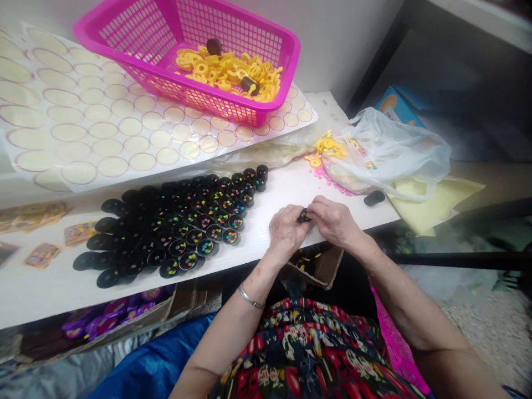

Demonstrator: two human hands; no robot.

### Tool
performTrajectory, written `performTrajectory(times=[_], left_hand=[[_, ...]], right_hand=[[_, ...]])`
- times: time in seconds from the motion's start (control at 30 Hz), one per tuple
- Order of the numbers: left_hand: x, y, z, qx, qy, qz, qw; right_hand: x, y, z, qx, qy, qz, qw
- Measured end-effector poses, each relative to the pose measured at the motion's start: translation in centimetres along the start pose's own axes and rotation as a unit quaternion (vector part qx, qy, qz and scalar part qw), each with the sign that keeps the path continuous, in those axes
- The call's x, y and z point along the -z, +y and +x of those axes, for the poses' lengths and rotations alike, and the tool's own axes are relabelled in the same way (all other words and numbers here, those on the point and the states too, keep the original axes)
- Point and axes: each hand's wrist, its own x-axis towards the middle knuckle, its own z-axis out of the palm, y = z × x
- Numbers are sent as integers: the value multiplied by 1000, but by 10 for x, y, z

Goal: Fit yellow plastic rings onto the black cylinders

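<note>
Over the table's front edge, my left hand (287, 228) is closed around a small black round cup (303, 215). My right hand (334, 220) meets it there, thumb and fingers pinched at the cup's right side; whatever lies between those fingertips is hidden. To the left, many similar black cups (178, 230) stand packed in slanting rows, those nearer me holding bright coloured bits. Beyond my right hand, small pink pieces (328, 180) and yellow ring-shaped pieces (330, 145) lie on the white table (266, 194). One black cup (374, 198) lies apart at the right.
A pink basket (266, 113) with yellow rings and black cups rests on a sheet of round stickers (160, 138). A clear plastic bag (399, 147) and yellow paper (432, 205) lie right. Below the edge are a cardboard box (328, 269) and purple packages (100, 327).
</note>
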Motion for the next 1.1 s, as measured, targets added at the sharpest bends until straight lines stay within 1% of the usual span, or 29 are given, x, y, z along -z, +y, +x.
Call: performTrajectory(times=[0.23, 0.43, 0.53, 0.6, 0.7, 0.77, 0.83, 0.9, 0.93, 1.0, 1.1], left_hand=[[0, 0, -1, 4, -4, -1, 1000], [0, 0, -1, -5, 1, -2, 1000], [1, 0, -1, -1, -1, -3, 1000], [1, 0, -1, 3, -6, 0, 1000], [3, 1, 0, 2, -9, 1, 1000], [5, 2, 1, 1, -8, -2, 1000], [6, 2, 1, 1, -6, -7, 1000], [7, 1, 2, 1, -6, -13, 1000], [7, 1, 2, 1, -5, -13, 1000], [7, 0, 2, 3, -2, -12, 1000], [7, 0, 1, 6, -1, -9, 1000]], right_hand=[[10, -10, 6, 8, -44, -24, 999], [11, -11, 11, 16, -72, -56, 996], [11, -7, 10, 21, -80, -22, 996], [10, -2, 9, 24, -63, 42, 997], [9, 9, 11, 22, -15, 136, 990], [10, 21, 19, 0, 22, 160, 987], [9, 37, 34, -45, 67, 130, 988], [7, 55, 54, -102, 103, 48, 988], [5, 63, 65, -123, 107, -6, 987], [1, 74, 87, -156, 82, -91, 980], [-5, 79, 110, -185, 23, -166, 968]])
